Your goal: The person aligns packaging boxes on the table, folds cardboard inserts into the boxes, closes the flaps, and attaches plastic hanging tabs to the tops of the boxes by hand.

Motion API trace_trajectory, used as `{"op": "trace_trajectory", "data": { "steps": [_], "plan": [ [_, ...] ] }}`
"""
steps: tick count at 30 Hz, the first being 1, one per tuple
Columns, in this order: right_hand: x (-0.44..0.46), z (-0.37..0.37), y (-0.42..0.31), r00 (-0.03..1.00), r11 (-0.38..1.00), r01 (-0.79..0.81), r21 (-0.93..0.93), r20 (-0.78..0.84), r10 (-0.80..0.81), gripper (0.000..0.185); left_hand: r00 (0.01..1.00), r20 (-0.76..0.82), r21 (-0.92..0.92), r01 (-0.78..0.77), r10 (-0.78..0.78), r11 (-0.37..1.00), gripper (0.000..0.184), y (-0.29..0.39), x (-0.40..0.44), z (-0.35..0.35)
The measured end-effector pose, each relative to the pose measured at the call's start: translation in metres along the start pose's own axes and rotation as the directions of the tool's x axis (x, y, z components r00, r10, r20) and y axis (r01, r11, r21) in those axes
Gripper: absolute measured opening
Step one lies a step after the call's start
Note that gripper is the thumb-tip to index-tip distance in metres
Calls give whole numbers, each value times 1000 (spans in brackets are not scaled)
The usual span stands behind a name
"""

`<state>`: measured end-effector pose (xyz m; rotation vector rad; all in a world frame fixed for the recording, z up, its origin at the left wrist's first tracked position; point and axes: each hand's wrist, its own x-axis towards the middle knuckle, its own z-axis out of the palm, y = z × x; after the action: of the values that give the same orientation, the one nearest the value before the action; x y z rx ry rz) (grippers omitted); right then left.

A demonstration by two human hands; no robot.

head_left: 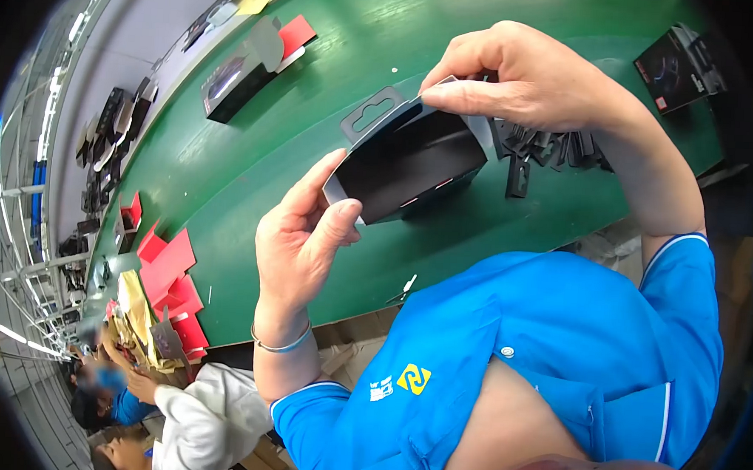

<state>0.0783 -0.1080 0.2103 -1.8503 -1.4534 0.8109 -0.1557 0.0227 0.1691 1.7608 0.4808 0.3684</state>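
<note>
A black cardboard box is held tilted above the green table, its open end towards me and its dark inside showing. My left hand pinches the lower left edge between thumb and fingers. At the top edge, my right hand grips a flap of the same box, thumb and fingers closed on it. A hang tab with a cut-out slot sticks out from the far side of the box, between my hands. Under my right forearm lies a pile of small black tabs, each of similar shape.
A dark box with a red flap lies at the far left on the green table. Printed black boxes stand at the right. Red card pieces lie at left, near a co-worker in a white sleeve.
</note>
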Motion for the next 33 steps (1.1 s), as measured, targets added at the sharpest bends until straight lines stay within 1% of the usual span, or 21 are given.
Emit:
{"op": "trace_trajectory", "data": {
  "steps": [6, 10, 15, 21, 25, 26, 30, 31, 33],
  "plan": [
    [-1, 6, 0, 999, 998, -12, 67, -30, 14, 16, 1000, -9, -3, 11, -11, 1000, 46, 0, 0, 0],
    [-8, 12, 11, 979, 986, 159, 50, -137, -151, 15, 1000, 3, -6, -11, 11, 1000, 47, 2, -1, 2],
    [-7, 6, 17, 972, 970, 226, 88, -79, -219, 14, 999, 31, -6, -6, 6, 1000, 48, 2, 1, 0],
    [-8, 7, 21, 971, 966, 235, 108, -79, -227, 14, 999, 29, -33, -20, 21, 999, 47, 0, 2, -1],
    [-16, 19, 20, 944, 970, 244, -7, -228, -239, 15, 1000, 30, -4, 5, -5, 1000, 49, -1, 3, -2],
    [-17, 19, 22, 945, 970, 242, -7, -227, -238, 15, 1000, 31, -5, 6, -6, 1000, 49, -2, 3, -2],
    [-20, 23, 27, 895, 935, 342, -97, -268, -356, 16, 995, 19, -6, -94, 94, 996, 52, -10, 3, 0],
    [-19, 24, 26, 896, 935, 342, -96, -267, -356, 16, 996, 19, -6, -93, 93, 996, 52, -12, 4, 0],
    [-18, 26, 25, 884, 926, 338, -166, -281, -373, 17, 993, 28, 5, -115, 114, 993, 53, -15, 5, -2]
  ]
}}
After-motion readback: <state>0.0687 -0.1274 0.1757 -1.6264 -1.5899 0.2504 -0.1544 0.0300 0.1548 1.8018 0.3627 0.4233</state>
